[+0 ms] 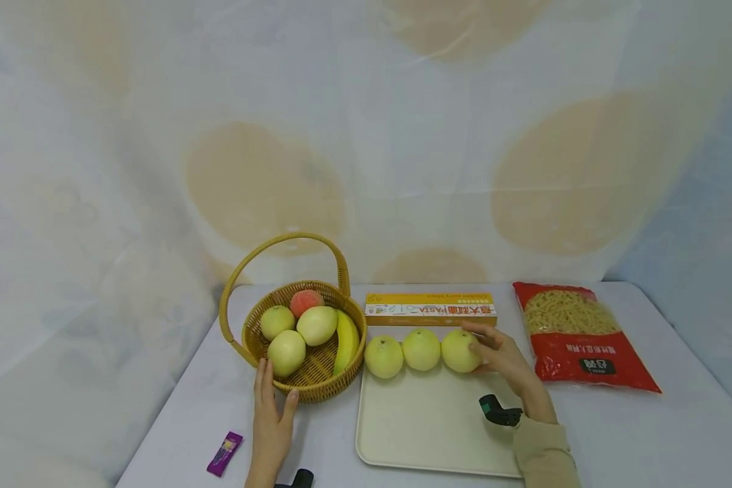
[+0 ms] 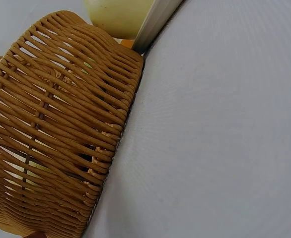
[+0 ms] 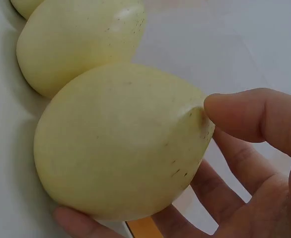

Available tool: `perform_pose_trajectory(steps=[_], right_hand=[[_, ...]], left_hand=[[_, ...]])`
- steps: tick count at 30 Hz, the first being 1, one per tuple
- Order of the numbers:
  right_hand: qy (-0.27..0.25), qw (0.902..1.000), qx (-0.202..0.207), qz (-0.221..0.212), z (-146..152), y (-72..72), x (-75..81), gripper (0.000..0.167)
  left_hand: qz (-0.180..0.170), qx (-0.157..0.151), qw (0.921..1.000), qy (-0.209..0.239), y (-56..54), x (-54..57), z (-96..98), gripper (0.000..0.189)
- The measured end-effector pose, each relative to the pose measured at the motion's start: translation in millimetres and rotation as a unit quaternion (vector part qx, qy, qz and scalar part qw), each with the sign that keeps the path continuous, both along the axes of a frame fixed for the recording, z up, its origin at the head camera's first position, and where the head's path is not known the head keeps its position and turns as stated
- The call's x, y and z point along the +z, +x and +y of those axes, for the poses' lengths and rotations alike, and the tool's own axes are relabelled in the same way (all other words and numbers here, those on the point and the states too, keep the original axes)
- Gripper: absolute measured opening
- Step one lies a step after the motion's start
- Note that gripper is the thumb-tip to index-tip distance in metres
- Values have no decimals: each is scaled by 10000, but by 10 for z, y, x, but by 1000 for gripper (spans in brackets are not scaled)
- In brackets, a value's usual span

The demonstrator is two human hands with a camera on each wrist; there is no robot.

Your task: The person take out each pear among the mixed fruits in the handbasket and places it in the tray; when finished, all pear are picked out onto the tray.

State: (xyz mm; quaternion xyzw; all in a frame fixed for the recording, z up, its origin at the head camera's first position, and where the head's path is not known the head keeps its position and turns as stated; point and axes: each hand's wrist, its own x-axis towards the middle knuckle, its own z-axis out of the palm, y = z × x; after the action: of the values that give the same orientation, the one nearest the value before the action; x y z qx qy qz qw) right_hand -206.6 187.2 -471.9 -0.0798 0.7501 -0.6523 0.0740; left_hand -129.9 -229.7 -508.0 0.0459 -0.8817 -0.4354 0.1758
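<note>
"Right wrist view: what do we have closest?"

"We see the end fruit [image 3: 118,148] at the tray's [image 1: 427,427] far edge, grasped by the right hand [image 1: 506,356], thumb at its tip."

"Beside it?"

"We count two more fruits [image 1: 421,350], in a row leftward along that tray edge."

"And the left hand [image 1: 272,417]?"

"Released, fingers extended, at the near side of the basket [image 1: 320,392], left of the tray; whether they touch, we cannot tell. Inside we see three pale fruits [image 1: 317,326], a peach [image 1: 307,301] and a banana [image 1: 346,342]."

"Farther out?"

"We have a box [image 1: 430,310] just behind the tray, a red bag [image 1: 585,346] to the tray's right, a purple packet [image 1: 225,453] to its left."
</note>
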Motion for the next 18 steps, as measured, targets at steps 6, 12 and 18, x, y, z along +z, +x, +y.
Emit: perform_pose_trajectory(steps=[6,12,18], right_hand=[[470,9983,-68,337,-16,0,85,49],[399,9948,-708,606,-114,33,316,48],[-943,9868,-543,1199,-436,83,480,44]], left_hand=[[-13,-4,10000,18,9,-3,-6,73],[69,-8,10000,-7,-7,-19,-8,73],[109,11,9999,-20,-10,-30,-6,73]])
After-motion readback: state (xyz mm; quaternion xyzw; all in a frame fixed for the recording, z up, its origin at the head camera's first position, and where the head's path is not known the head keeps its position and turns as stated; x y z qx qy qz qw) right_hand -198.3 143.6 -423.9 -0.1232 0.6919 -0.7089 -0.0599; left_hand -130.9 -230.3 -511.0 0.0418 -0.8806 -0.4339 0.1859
